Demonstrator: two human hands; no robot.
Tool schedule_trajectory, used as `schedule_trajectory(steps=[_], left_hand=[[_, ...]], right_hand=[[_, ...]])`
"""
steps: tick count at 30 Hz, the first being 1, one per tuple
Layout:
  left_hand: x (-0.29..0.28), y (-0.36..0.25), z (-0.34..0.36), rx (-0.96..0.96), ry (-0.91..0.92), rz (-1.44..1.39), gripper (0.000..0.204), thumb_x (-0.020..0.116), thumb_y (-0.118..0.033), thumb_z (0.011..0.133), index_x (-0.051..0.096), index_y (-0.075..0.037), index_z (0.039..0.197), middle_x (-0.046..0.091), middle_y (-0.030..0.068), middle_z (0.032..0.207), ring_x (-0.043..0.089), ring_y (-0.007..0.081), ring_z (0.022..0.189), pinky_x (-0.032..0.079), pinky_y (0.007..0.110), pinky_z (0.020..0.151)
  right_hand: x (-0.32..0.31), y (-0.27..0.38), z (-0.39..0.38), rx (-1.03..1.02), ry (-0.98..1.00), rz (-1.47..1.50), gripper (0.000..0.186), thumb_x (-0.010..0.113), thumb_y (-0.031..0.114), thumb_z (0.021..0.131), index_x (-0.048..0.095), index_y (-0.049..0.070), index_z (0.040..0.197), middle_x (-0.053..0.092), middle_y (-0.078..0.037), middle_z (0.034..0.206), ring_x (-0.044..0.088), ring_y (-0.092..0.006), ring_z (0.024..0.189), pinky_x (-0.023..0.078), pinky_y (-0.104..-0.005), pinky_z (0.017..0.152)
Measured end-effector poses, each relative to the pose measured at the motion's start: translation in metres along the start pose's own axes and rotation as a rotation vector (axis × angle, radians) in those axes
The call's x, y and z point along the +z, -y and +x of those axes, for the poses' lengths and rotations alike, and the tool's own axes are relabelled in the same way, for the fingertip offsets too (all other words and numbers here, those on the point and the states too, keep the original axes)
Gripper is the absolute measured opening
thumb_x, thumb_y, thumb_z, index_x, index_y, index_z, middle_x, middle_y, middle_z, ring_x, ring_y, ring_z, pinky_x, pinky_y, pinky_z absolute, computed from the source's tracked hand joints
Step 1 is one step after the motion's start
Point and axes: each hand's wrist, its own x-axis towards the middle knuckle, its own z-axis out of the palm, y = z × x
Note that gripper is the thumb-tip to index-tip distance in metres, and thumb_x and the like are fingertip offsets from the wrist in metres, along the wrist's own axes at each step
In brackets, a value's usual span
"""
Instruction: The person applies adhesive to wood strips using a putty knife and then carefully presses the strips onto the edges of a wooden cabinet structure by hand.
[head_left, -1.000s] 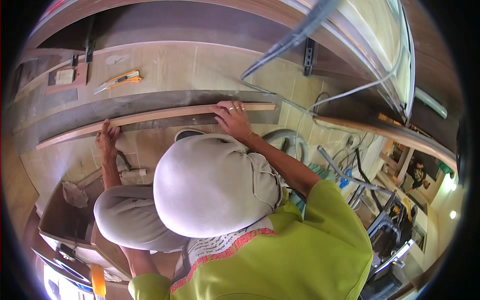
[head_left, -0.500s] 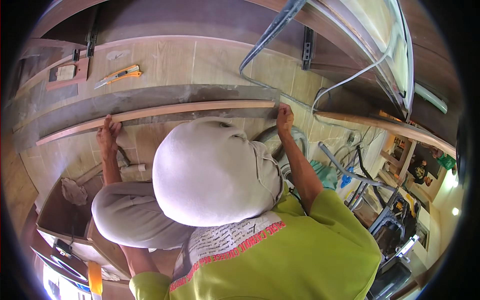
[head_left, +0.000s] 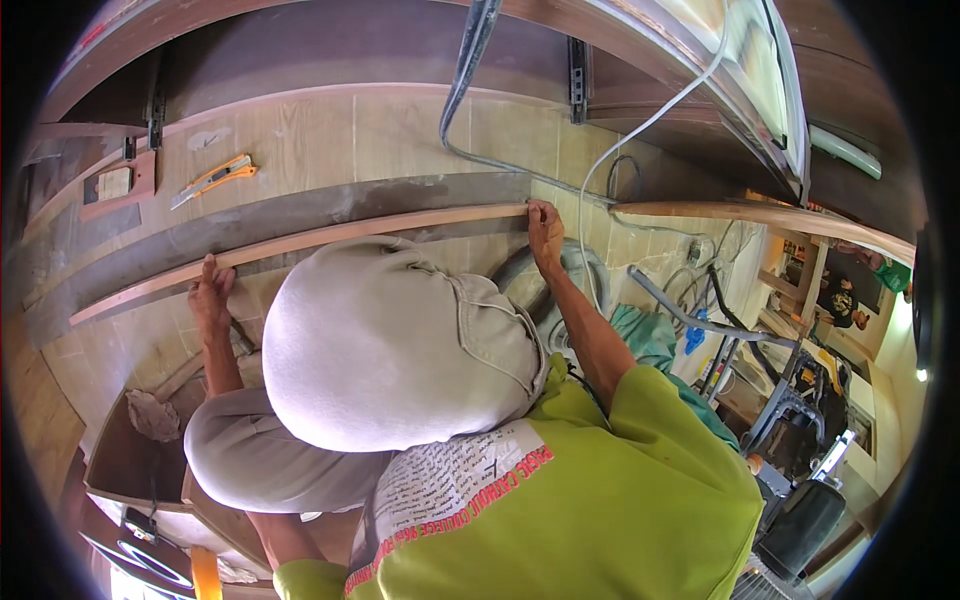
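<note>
Pale wood-grain panel (head_left: 400,130) fills the upper view, with dark brown boards along its far edge; cluttered workshop at the right.

Work piece: long thin light-brown wooden strip (head_left: 350,235). It lies lengthwise along the near edge of a dull grey band (head_left: 330,200) that runs across the panel, from lower left to just right of centre.

Left hand (head_left: 212,292): at the strip's left part, fingers curled narrow, tips against its near edge. Whether the thumb is under it I cannot tell.
Right hand (head_left: 545,228): at the strip's right end, fingers bunched, tips pressing on the end.

My judgement on doing this step well: keep both hands pushing evenly so the strip follows the band's edge without bowing in the unsupported middle; set the right end first, then work pressure leftward.

Around: yellow-and-orange utility knife (head_left: 215,178) on the panel, well apart from the strip. White cable (head_left: 640,130) and grey hose (head_left: 455,110) trail near the right end. Bent knee in grey shorts (head_left: 390,340) hides the strip's near side at centre.
</note>
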Motion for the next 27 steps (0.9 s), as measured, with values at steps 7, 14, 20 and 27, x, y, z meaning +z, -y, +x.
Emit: schedule_trajectory(steps=[7,14,20,27], left_hand=[[0.024,-0.006,-0.018,-0.031,0.018,0.047,0.039,0.08,-0.026,0.086,0.061,0.002,0.106,0.066,0.0091,0.105,0.067,0.0195,0.089,0.061,0.033,0.083],[0.03,-0.006,-0.028,-0.033,-0.006,0.059,0.039,0.079,-0.028,0.086,0.06,0.0,0.106,0.065,0.0086,0.105,0.068,0.0199,0.09,0.06,0.032,0.083],[0.033,-0.001,-0.024,0.018,0.06,0.073,0.037,0.078,-0.032,0.087,0.06,-0.003,0.103,0.065,0.008,0.098,0.069,0.0205,0.089,0.06,0.033,0.083],[0.001,-0.009,-0.027,-0.061,0.141,0.207,0.037,0.074,-0.039,0.089,0.062,-0.005,0.098,0.065,0.0058,0.083,0.068,0.0182,0.07,0.057,0.03,0.06]], right_hand=[[0.008,-0.033,-0.001,0.252,0.039,0.463,0.028,0.06,0.033,0.1,0.07,0.007,0.101,0.057,0.004,0.078,0.048,-0.0051,0.069,0.039,-0.0212,0.061],[0.014,-0.015,0.002,0.283,-0.047,0.503,0.029,0.063,0.033,0.099,0.072,0.007,0.107,0.057,0.005,0.079,0.047,-0.004,0.069,0.037,-0.0195,0.059],[0.014,-0.016,0.002,0.287,-0.101,0.523,0.026,0.063,0.028,0.098,0.072,0.006,0.109,0.058,0.005,0.08,0.048,-0.0045,0.07,0.039,-0.0193,0.063],[0.051,-0.051,0.009,0.114,-0.03,0.474,0.032,0.061,0.028,0.099,0.068,0.006,0.12,0.061,0.003,0.087,0.053,-0.0065,0.077,0.045,-0.0213,0.072]])
